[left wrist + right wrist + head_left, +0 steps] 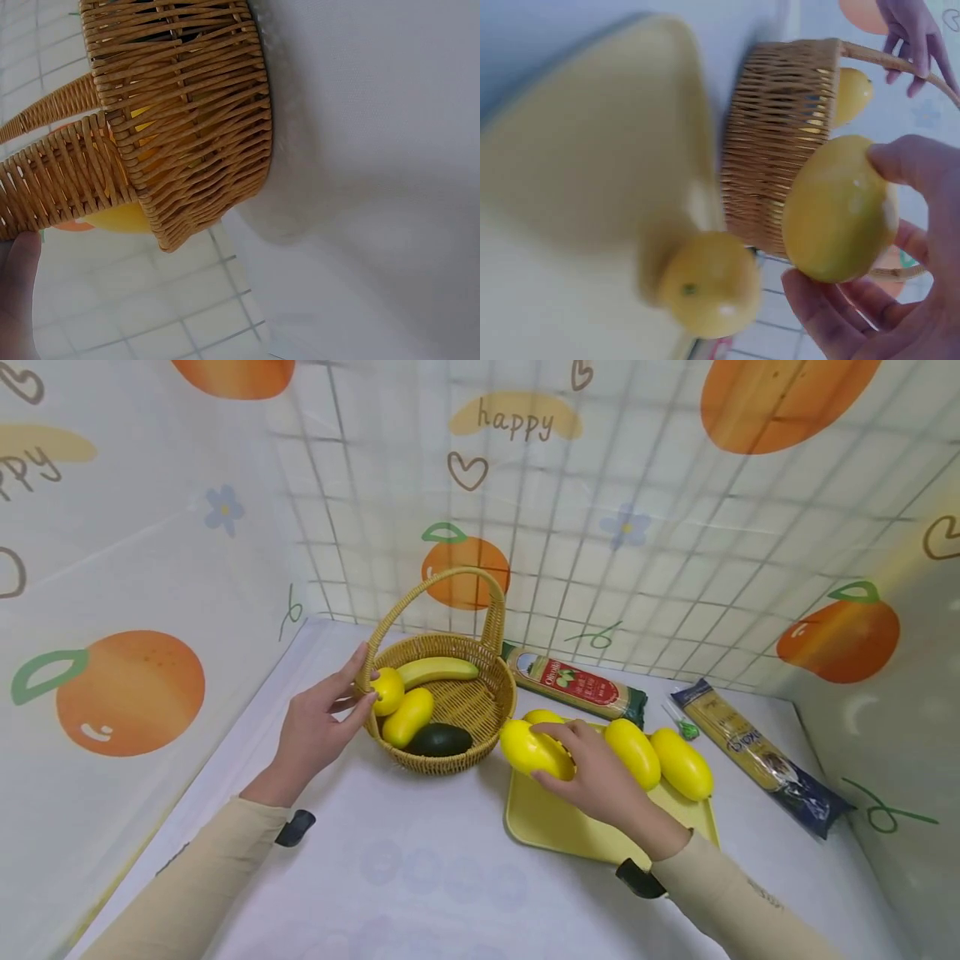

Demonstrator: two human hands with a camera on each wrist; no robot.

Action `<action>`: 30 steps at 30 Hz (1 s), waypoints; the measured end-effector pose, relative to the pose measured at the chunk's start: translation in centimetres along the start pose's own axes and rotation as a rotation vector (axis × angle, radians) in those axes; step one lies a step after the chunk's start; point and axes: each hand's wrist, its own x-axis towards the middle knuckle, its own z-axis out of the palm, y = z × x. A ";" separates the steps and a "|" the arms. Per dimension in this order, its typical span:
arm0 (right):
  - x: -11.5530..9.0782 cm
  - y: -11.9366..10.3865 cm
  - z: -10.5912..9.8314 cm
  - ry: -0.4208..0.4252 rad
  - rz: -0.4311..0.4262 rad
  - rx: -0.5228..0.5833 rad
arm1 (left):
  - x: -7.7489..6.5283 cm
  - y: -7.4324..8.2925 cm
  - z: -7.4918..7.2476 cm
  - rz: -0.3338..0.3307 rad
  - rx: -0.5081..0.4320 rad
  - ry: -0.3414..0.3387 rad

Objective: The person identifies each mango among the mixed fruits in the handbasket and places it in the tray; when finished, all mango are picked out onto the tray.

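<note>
My right hand [592, 768] grips a yellow mango [534, 750] between thumb and fingers, just right of the wicker basket [442, 764]. The right wrist view has this mango [840, 210] overlapping the basket's side. My left hand [318, 718] holds the basket's handle [367, 664] near its left foot; in the left wrist view a fingertip [26, 247] lies against the woven handle. Inside the basket are a banana [442, 671], a round yellow fruit [387, 691], another mango [408, 717] and a dark green avocado [438, 741].
A yellow tray [547, 827] bears more mangoes [633, 753] along its far side. Behind it lies a red-labelled pasta packet [573, 683]. To the right are a blue-ended packet [761, 756] and a small green-tipped item [687, 727]. A wire grid [637, 593] stands behind the table.
</note>
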 end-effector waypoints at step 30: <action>-5.0 2.2 4.5 -0.061 0.160 -0.064 | 0.1 0.2 0.0 -0.002 -0.009 -0.001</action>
